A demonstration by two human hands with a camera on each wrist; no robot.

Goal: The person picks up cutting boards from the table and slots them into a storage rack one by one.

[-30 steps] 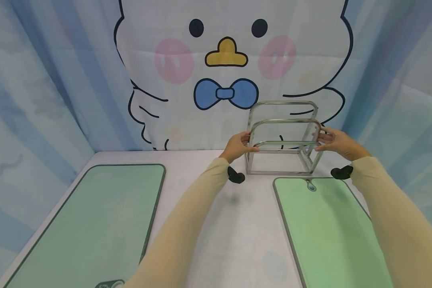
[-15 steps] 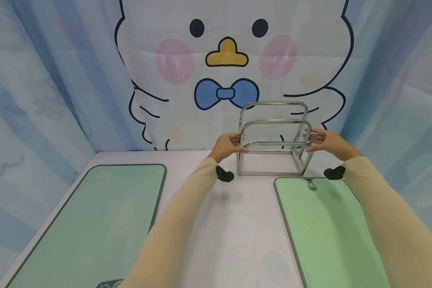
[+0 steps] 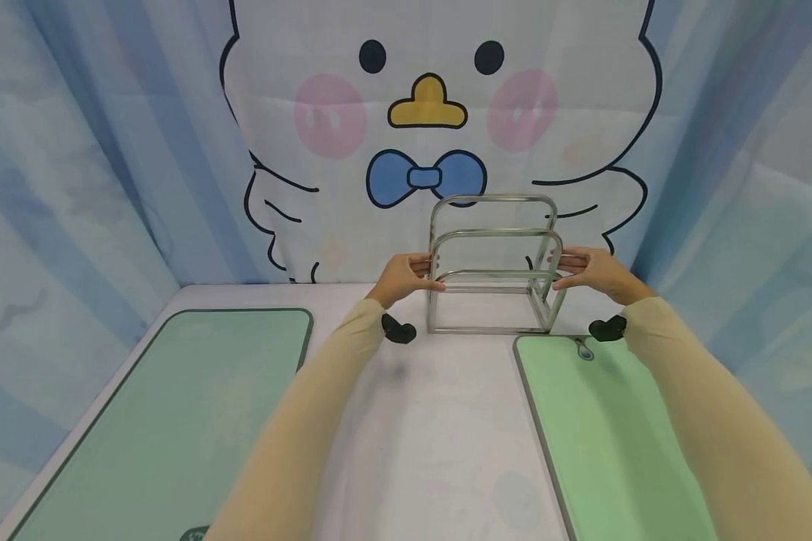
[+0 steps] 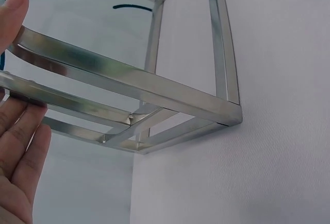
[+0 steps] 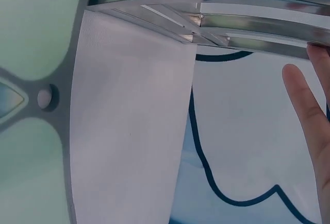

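A silver metal rack with three upright hoops (image 3: 490, 233) stands near the table's back edge, between both hands. On its left side, my left hand (image 3: 401, 280) holds the frame, thumb at the front hoop and fingers farther back. The left wrist view shows those fingers (image 4: 23, 136) touching the second bar of the rack (image 4: 129, 80). My right hand (image 3: 598, 274) holds the opposite side, its thumb on the front hoop. In the right wrist view, fairly straight fingers (image 5: 309, 110) reach up to the rack's rear bars (image 5: 268, 26); the thumb is out of sight there.
A pale green board with a dark rim (image 3: 196, 398) lies on the left of the white table (image 3: 440, 436). Another, brighter green board (image 3: 598, 406) lies at the right, its hanging hole close to the rack. A printed curtain (image 3: 392, 240) hangs right behind the table.
The rack has slid left along the back of the table, with both hands moving along with it. Its right end has moved away from the middle of the right board's far edge.
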